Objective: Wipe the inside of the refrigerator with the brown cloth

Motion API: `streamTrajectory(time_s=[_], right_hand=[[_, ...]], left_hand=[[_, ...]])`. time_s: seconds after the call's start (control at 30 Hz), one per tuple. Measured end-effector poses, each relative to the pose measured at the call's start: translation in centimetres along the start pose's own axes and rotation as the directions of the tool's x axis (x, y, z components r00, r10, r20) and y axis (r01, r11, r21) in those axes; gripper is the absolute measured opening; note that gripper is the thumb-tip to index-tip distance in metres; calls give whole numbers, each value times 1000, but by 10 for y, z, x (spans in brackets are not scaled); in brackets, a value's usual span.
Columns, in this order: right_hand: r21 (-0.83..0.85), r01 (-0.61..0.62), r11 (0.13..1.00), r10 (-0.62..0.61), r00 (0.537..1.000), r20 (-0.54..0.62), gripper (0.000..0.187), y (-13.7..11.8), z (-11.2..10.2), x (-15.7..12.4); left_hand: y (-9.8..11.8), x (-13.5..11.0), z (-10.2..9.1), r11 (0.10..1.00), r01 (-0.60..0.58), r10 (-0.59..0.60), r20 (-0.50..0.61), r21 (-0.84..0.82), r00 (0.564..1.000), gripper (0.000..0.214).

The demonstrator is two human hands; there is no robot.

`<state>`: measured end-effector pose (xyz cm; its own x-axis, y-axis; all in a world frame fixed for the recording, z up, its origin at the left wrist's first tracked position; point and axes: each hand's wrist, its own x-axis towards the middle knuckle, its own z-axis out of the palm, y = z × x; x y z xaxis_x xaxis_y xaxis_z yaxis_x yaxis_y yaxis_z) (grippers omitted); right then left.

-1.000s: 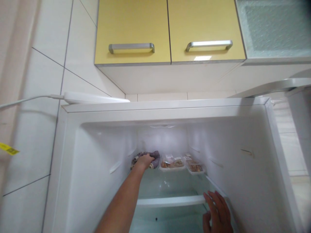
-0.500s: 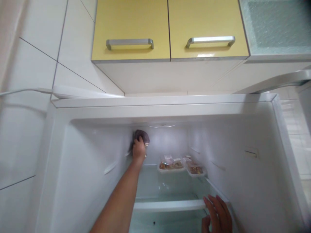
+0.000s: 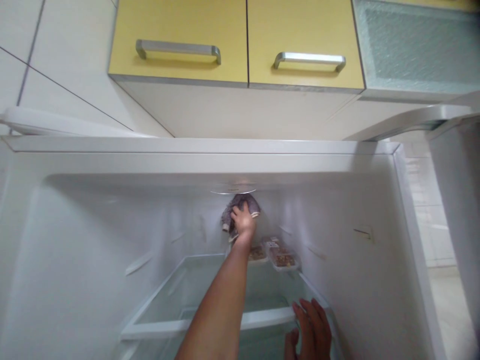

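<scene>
My left hand (image 3: 243, 221) reaches deep into the refrigerator and presses a grey-purple cloth (image 3: 227, 216) with pale edging against the back wall, near the top. Its fingers are spread over the cloth, which hangs in folds around them. At the lower right, my right hand (image 3: 309, 331) is at the right end of the glass shelf's white front edge (image 3: 268, 318). Its fingers are bent a little, thumb apart, and nothing shows in its grasp. Whether the fingertips bear on the edge I cannot tell.
Two clear food packs stand at the back right of the shelf: one pack (image 3: 283, 259) near the side wall, another pack (image 3: 258, 253) partly behind my left forearm. Yellow cabinets (image 3: 180, 25) hang above. The refrigerator door (image 3: 455, 165) stands open at the right.
My left hand has moved the cloth rightward from the back left corner to the middle of the back wall. The view has shifted; my right hand stays by the shelf edge.
</scene>
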<state>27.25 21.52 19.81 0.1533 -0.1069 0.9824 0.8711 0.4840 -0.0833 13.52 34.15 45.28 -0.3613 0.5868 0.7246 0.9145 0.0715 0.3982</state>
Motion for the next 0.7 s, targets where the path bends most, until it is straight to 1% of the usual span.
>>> streamTrajectory(time_s=[0.07,0.13,0.2,0.27,0.33,0.4,0.47,0.57,0.63,0.7], right_hand=[[-14,43,999,-43,999,18,49,2,-1,0],[-22,58,998,-57,998,29,49,4,-2,-1],[-30,57,998,-56,997,44,49,6,-4,-1],[-48,88,995,-85,994,73,48,8,-7,-1],[-60,131,990,-125,987,104,47,10,-9,-1],[-53,142,988,-135,984,118,47,12,-12,1],[-33,157,987,-152,981,123,46,12,-14,3],[-17,175,984,-172,978,118,44,11,-15,6],[-19,166,986,-162,980,116,44,10,-15,7],[-21,141,990,-139,985,102,46,9,-14,6]], left_hand=[[23,-11,14,987,-161,160,57,11,985,57],[39,-20,24,951,-309,305,110,21,946,56],[44,-25,29,902,-429,420,147,37,896,54],[39,-25,29,852,-520,503,169,67,847,51],[25,-20,23,809,-577,554,181,114,813,48],[5,-12,13,791,-585,559,176,182,810,50],[-20,-2,0,789,-557,535,157,260,830,55],[-65,13,-25,789,-492,481,129,366,867,59],[-96,21,-43,798,-428,426,104,424,898,62],[-122,25,-58,818,-334,345,67,469,936,63]])
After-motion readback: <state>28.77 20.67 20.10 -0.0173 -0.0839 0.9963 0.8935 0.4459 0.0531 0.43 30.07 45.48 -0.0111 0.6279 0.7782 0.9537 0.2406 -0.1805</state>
